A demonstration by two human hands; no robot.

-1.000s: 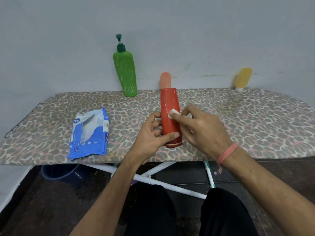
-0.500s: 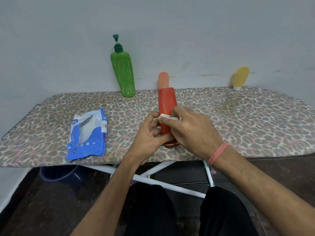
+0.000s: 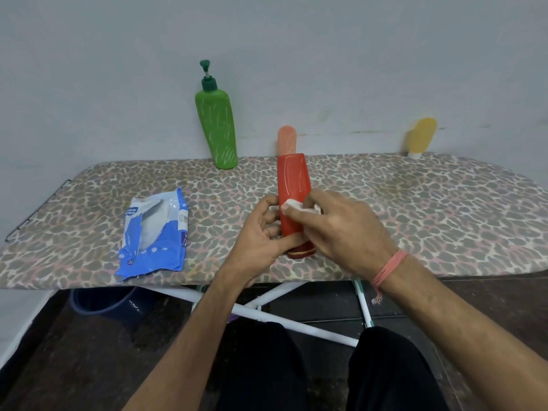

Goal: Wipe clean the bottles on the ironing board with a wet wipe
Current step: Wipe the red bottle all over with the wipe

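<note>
The person sits at an ironing board with a leopard-print cover [image 3: 415,209], dark trousers showing below its near edge. The left hand [image 3: 261,232] curls round the lower part of a tall red plastic bottle [image 3: 293,191], thumb across its front near the base, fingers wrapped behind. The bottle stands on the board close to the near edge, tipped a little away from the person. The right hand [image 3: 341,226] pinches a small white wet wipe [image 3: 292,205] between fingertips and thumb and presses it against the middle of the red bottle's front face. A pink thread band [image 3: 388,266] circles the right wrist.

At the back of the board, against the grey wall, a green pump bottle with a dark green dispenser top [image 3: 218,129] stands leaning slightly. Just behind the red bottle a pale orange rounded bottle [image 3: 287,139] shows only its upper part. Far to the right along the wall a yellow tube standing on its white cap [image 3: 421,136] leans to the right.

On the left half of the board lies a blue and white wet-wipe packet [image 3: 154,235], flat, its flap side up, well apart from the hands. Beneath the board the white crossed legs [image 3: 267,314] are visible, and a dark blue bucket [image 3: 103,301] sits on the floor under the left end.
</note>
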